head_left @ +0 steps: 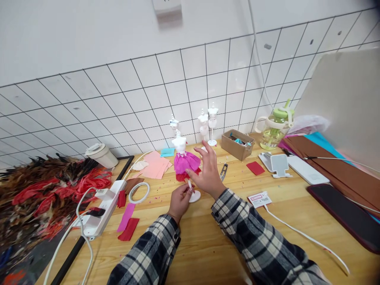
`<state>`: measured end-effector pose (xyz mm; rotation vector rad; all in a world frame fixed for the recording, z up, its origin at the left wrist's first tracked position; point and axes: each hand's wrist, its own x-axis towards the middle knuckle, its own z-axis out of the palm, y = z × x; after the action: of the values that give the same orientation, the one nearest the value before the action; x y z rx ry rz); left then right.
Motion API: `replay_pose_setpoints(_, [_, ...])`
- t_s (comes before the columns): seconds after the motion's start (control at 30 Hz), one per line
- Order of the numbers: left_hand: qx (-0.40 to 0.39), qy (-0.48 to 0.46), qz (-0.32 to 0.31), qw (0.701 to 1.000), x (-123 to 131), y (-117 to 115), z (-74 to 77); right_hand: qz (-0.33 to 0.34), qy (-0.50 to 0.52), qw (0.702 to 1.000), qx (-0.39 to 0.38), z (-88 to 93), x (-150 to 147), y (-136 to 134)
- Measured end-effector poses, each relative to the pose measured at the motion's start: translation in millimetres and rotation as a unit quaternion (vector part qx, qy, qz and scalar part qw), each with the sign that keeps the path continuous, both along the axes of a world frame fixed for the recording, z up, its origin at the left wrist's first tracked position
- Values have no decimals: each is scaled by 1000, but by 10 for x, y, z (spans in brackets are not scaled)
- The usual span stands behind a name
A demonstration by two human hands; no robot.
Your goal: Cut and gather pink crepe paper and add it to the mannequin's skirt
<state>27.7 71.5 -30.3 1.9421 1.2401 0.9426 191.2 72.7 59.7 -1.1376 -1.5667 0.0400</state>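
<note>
A small white dress-form mannequin [179,145] stands tilted on the table, wearing a magenta skirt [184,160] with a red fringed layer [181,177] below. Its thin post runs down to a round white base [195,196]. Low on that post, my left hand [180,201] is closed around it with thumb and fingers. My right hand [208,173] is open at the skirt's right side, fingers apart; the thumb is at the hem, and whether it presses on it I cannot tell. Thread snips [224,171] lie just behind the right hand.
Several more mini mannequins [212,118] stand by the tiled wall, beside a cardboard box [237,145]. At left are a tape roll [139,192], red paper [129,229], pink sheets [156,164] and a power strip [103,211]. A jug [273,132] and phone stand [278,165] are right.
</note>
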Motion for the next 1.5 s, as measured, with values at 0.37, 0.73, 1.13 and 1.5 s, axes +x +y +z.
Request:
replay_pose_setpoints(0.37, [3,-65,57,996,-3,86,-100,-45,110,992,34,-178,-88,-28])
replay_pose_setpoints(0.73, [-36,-39,154,987,-1,77,-159,304,542,705,-342,-676,-538,-253])
replay_pose_setpoints(1.13, [12,44,63,997,21,4,-61,313,688,552,-351,-667,-428,-167])
replay_pose_setpoints(1.5, [11,122,63,991,42,-10,-32,264,678,620,-294,-667,-459,-195])
